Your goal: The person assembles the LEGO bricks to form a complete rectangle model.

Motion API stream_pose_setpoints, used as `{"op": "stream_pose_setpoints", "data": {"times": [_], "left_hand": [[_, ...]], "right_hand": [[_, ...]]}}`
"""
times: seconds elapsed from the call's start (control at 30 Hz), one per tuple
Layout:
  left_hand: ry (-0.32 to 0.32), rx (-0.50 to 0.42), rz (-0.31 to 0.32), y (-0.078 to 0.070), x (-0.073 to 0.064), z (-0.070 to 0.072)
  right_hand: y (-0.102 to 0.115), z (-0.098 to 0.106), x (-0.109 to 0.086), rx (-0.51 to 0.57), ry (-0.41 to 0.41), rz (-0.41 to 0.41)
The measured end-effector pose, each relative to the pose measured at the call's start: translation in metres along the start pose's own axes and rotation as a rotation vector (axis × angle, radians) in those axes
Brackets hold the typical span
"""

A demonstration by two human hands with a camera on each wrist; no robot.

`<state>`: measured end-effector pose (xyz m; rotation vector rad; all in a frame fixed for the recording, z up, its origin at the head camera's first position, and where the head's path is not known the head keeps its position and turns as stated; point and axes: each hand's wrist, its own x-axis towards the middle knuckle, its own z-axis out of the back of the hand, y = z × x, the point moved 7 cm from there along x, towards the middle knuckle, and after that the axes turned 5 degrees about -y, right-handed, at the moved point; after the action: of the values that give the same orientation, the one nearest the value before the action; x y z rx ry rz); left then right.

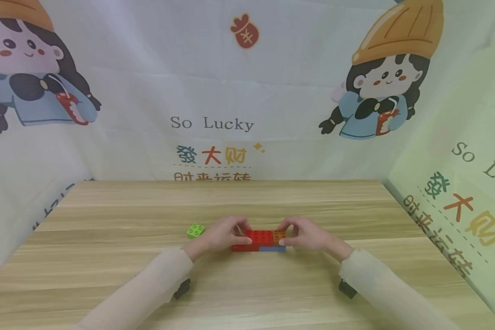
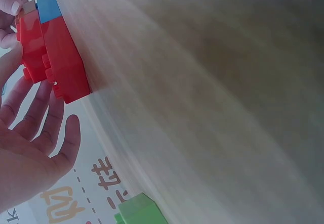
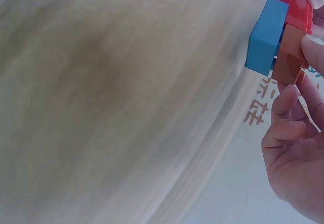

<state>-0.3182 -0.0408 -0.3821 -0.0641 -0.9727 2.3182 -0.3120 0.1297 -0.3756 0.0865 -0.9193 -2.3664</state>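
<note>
Near the middle of the table is a two-layer stack of toy building bricks. Its bottom layer is a red brick [image 1: 244, 248] on the left and a blue brick [image 3: 266, 37] on the right. Above them are another red brick [image 1: 261, 236] and a shorter orange-brown brick [image 3: 289, 54]. My left hand [image 1: 222, 233] grips the upper red brick at its left end, thumb on the near side and fingers behind. With thumb and fingers my right hand [image 1: 307, 233] pinches the orange-brown brick. In the right wrist view, blue studs show in a narrow gap under that brick.
A light green brick [image 1: 195, 230] lies on the wooden table [image 1: 148, 201], left of the stack and behind my left wrist. Printed cloth [image 1: 140, 91] hangs behind the table and along its sides. Dark devices [image 1: 182, 288] hang beneath both sleeves.
</note>
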Motion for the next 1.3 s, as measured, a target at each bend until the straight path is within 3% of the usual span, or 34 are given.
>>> {"op": "stream_pose_setpoints", "data": {"times": [0.37,0.67,0.93,1.3], "left_hand": [[0.008,0.013,-0.002,-0.002,0.001,0.0],[0.008,0.021,0.001,-0.003,0.001,0.001],[0.004,0.029,0.012,-0.002,0.0,0.001],[0.007,0.032,0.007,-0.002,0.0,0.001]], "right_hand": [[0.003,0.001,0.007,-0.039,0.057,-0.068],[0.003,0.0,0.006,-0.049,0.047,-0.048],[0.007,-0.001,0.006,-0.072,0.04,0.007],[0.019,-0.004,0.012,-0.152,-0.034,0.116]]}}
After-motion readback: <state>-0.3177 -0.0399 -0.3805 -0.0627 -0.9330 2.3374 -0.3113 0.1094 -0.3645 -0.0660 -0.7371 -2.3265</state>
